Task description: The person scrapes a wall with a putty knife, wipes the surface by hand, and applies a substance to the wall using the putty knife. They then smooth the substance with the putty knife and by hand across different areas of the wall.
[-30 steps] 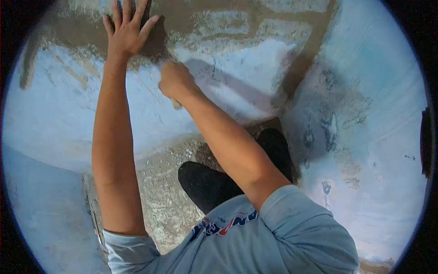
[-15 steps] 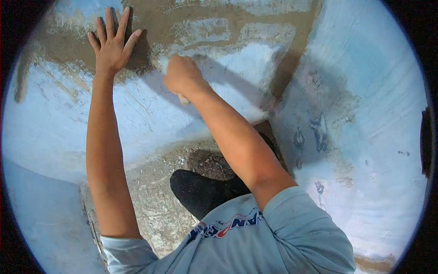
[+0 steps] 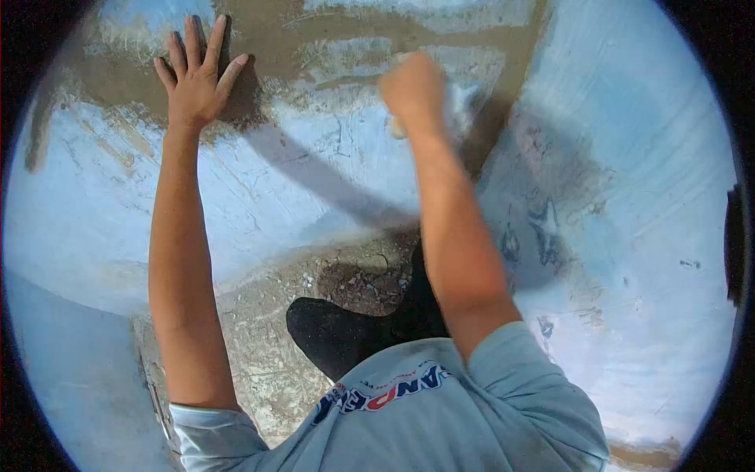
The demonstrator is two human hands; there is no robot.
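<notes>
Fingers spread, my left hand (image 3: 197,93) lies flat against a brown plastered patch (image 3: 126,75) on the blue-painted wall (image 3: 322,149). My right hand (image 3: 415,88) is closed in a fist, slightly blurred, in front of the wall to the right. The pale butt of a handle (image 3: 397,128) pokes out below that fist; the tool's other end is hidden, so its kind does not show. Around the fist the wall has scraped whitish areas between brown bands.
A brown strip (image 3: 491,126) runs down the wall corner, and a second blue wall (image 3: 629,228) stands on the right. Below is a rough, stained floor (image 3: 267,346) with crumbs of debris (image 3: 377,285). My dark-covered feet (image 3: 338,334) are on it.
My right hand has moved right and a little upward across the wall, with the handle still in it. My left hand stays in about the same place.
</notes>
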